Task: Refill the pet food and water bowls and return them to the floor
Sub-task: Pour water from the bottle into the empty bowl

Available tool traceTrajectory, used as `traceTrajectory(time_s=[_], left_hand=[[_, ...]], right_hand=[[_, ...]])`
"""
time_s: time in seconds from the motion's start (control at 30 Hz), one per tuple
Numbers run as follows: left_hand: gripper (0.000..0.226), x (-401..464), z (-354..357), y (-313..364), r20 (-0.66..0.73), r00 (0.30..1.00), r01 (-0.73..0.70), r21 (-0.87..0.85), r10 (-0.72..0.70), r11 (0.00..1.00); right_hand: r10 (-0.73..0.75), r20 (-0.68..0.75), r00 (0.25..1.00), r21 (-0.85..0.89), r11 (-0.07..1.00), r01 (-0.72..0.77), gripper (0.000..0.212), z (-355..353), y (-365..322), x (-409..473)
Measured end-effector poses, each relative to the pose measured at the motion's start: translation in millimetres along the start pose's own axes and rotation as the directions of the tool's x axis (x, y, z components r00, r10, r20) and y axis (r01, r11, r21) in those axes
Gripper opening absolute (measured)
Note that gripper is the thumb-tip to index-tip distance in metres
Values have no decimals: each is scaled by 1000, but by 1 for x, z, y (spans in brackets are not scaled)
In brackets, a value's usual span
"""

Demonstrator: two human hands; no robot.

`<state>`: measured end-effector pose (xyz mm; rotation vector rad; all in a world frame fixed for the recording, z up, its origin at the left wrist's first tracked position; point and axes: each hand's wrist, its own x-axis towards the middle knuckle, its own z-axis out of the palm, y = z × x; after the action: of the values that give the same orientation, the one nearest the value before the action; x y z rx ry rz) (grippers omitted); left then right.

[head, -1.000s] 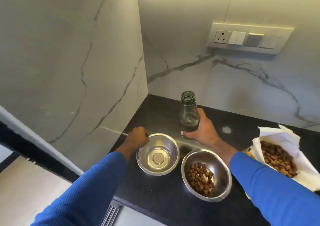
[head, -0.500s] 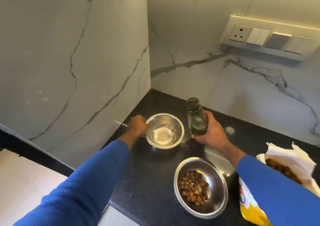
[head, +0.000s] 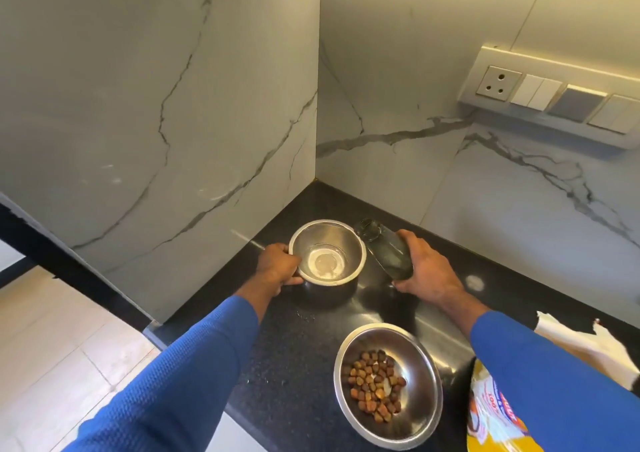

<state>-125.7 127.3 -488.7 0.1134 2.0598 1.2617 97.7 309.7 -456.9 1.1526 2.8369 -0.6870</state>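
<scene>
Bottle (head: 389, 256), upright a moment ago, now tipped in the gripping right hand (head: 427, 271) toward the water bowl (head: 327, 251) on the counter (head: 294, 358) – left hand (head: 277, 271) clasping its rim – pouring seems imminent; food bowl (head: 388, 386) already filled

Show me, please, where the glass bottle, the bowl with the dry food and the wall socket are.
glass bottle (head: 391, 256): head view, on its tilted body.
bowl with dry food (head: 424, 375): head view, on its bare inner wall.
wall socket (head: 498, 82): head view, on its face.
</scene>
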Motion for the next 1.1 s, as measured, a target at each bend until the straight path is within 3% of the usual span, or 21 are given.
traceTrajectory(time_s=[0.1, 0.27, 0.33, 0.77, 1.1], left_hand=[[24, 2, -3, -4, -15, 1000, -14, -5, 14, 1000], [63, 6, -11, -7, 11, 994, -109, 21, 109, 994], [70, 3, -13, -4, 51, 987, -151, 38, 149, 988], [64, 7, -15, -2, 104, 972, -226, 134, 213, 965], [65, 7, -17, 0, 110, 969, -235, 150, 220, 960]], right_hand=[[-22, 33, 999, -133, 991, 26, 114, -3, -3, 4], [-24, 71, 997, -277, 960, 42, 116, -8, -8, 10], [-18, 89, 996, -319, 947, 45, 118, -10, -9, 12], [8, 143, 990, -518, 853, 68, 115, -20, -15, 22], [2, 169, 986, -553, 828, 94, 109, -27, -20, 24]])
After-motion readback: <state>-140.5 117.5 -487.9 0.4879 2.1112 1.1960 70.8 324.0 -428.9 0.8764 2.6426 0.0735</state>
